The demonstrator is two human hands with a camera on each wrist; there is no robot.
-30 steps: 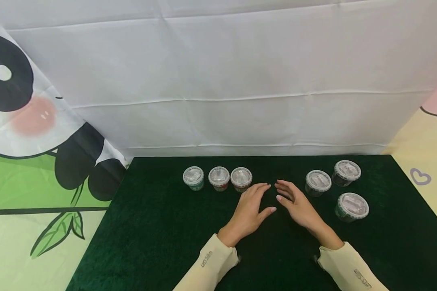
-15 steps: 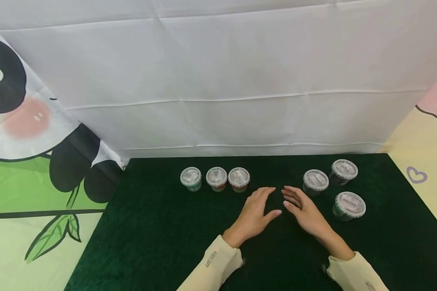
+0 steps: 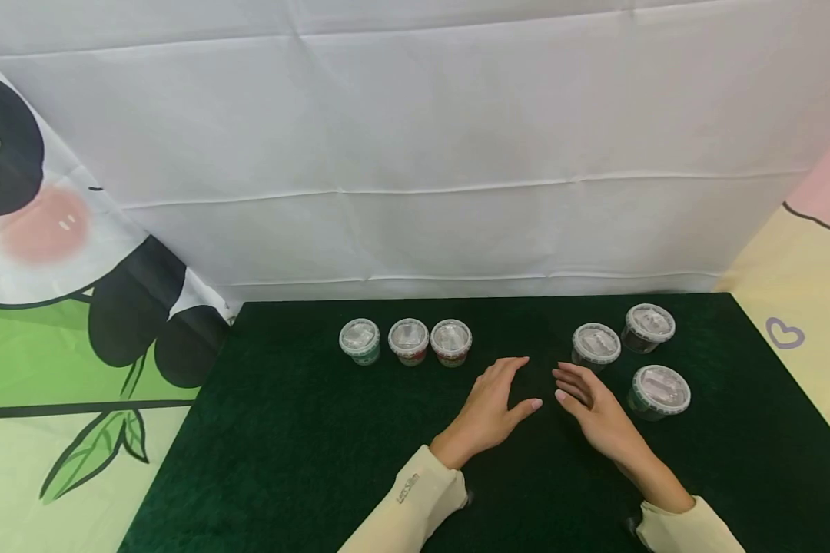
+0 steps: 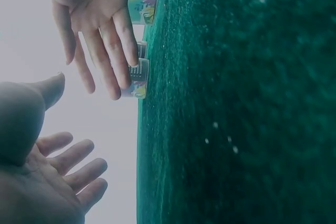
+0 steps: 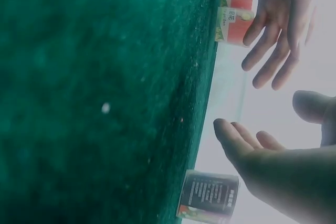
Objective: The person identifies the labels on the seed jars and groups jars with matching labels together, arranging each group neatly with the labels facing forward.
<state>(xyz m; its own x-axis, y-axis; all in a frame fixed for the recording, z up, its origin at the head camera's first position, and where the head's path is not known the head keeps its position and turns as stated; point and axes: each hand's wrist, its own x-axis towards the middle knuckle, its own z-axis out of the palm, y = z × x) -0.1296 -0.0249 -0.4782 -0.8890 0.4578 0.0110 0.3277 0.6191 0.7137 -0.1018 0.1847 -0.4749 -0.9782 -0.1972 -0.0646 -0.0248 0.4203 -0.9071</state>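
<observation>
Both hands hover over the dark green cloth, palms turned toward each other, with a gap between them. My left hand [image 3: 487, 411] has its fingers extended and thumb apart, holding nothing. Facing it, my right hand [image 3: 598, 411] is also relaxed and holds nothing. Just beyond the left hand is a lidded tub with a red label [image 3: 451, 342]. Left of it stand another red-labelled tub [image 3: 409, 342] and a teal one [image 3: 360, 341]. Nearest the right hand is a dark-labelled tub [image 3: 596, 346]; close by are a second dark tub [image 3: 649, 327] and a green one [image 3: 659, 392].
The green cloth [image 3: 283, 430] covers the table up to a white fabric backdrop [image 3: 415, 153]. Printed cloth with a cartoon [image 3: 131, 307] hangs at the left, and a yellow-pink one [image 3: 802, 292] at the right.
The hands have moved slightly apart and nearer to me, the right one shifting rightward more. The view has turned a little to the right. The tubs stay in place.
</observation>
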